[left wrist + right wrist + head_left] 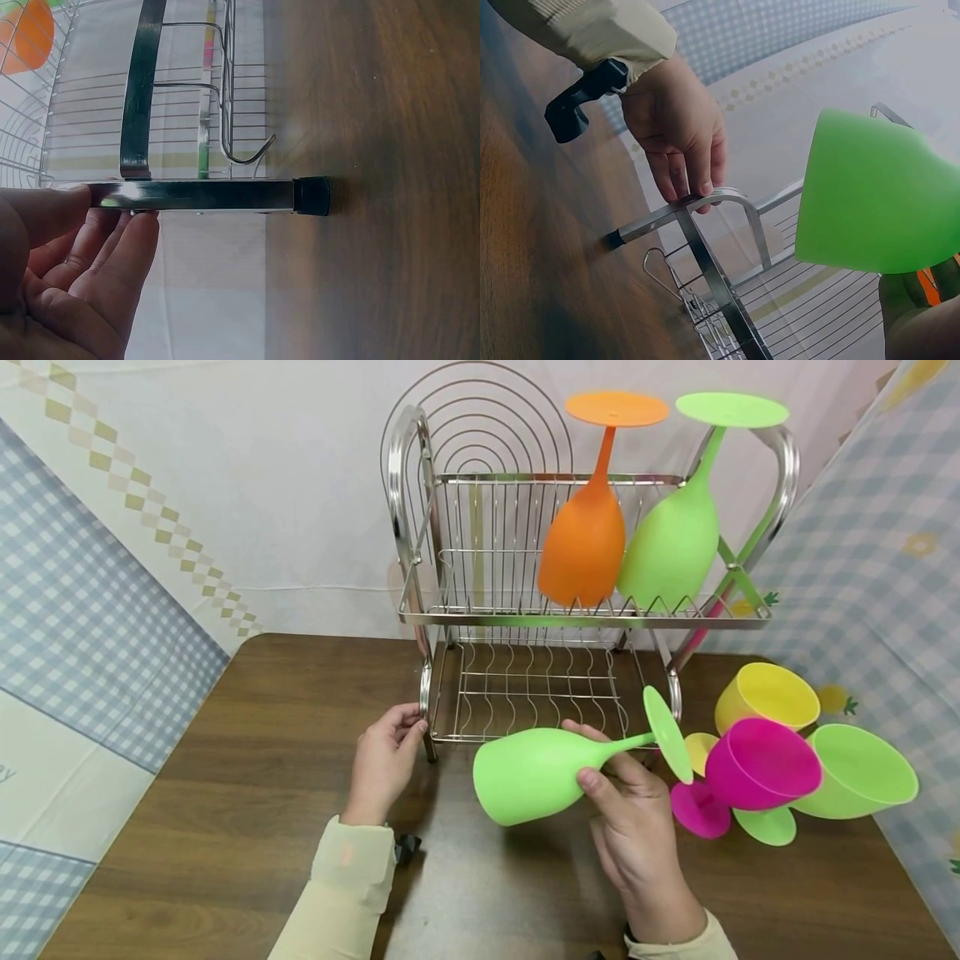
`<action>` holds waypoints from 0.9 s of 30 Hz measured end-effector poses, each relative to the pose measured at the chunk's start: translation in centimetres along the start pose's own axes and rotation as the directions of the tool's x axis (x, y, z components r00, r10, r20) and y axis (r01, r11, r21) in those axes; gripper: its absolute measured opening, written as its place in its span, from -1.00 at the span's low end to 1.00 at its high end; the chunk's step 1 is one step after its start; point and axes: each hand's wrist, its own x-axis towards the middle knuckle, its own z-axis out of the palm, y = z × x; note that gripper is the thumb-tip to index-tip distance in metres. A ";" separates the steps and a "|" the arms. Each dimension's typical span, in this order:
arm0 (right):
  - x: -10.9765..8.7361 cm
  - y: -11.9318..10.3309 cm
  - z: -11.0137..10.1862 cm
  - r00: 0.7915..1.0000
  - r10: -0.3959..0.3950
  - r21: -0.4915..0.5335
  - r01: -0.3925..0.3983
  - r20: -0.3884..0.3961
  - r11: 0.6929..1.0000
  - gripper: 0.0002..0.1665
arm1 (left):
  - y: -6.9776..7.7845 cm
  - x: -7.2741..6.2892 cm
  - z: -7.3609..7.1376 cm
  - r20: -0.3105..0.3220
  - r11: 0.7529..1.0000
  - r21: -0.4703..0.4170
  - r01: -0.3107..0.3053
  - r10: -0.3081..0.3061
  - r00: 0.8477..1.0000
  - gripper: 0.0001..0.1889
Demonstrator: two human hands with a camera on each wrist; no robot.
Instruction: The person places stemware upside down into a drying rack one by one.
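My left hand (385,766) pinches the front left leg of a metal dish rack (585,622) between thumb and fingers; the left wrist view shows the thumb on one side of the leg (202,195) and fingertips on the other. In my right hand (637,831) is a green plastic goblet (534,774), gripped near where bowl meets stem. It lies sideways in front of the rack's lower tier, mouth to the left and base to the right. On the upper tier, an orange goblet (585,543) and another green goblet (675,539) stand upside down, side by side.
At the right stand a yellow goblet (768,697), a magenta goblet (763,764) and a wide green goblet (862,772), upright and close together. Wavy wires line the rack's lower tier (540,693). Cloth (315,527) hangs behind the wooden table (247,760).
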 end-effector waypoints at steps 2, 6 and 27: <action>0.0 0.0 0.0 1.000 -0.001 -0.001 0.001 -0.001 1.000 -0.50 | 0.0 0.0 0.0 -0.002 1.000 0.000 -0.002 0.002 1.000 -0.79; 0.0 -0.1 0.1 1.000 0.002 -0.006 -0.002 -0.005 1.000 -0.49 | 0.0 0.0 0.0 -0.003 1.000 0.001 -0.003 0.003 1.000 -0.79; 0.0 -0.1 0.1 1.000 -0.009 -0.001 0.009 -0.003 1.000 -0.48 | 0.1 0.0 0.0 0.000 1.000 0.017 0.004 -0.004 1.000 -0.79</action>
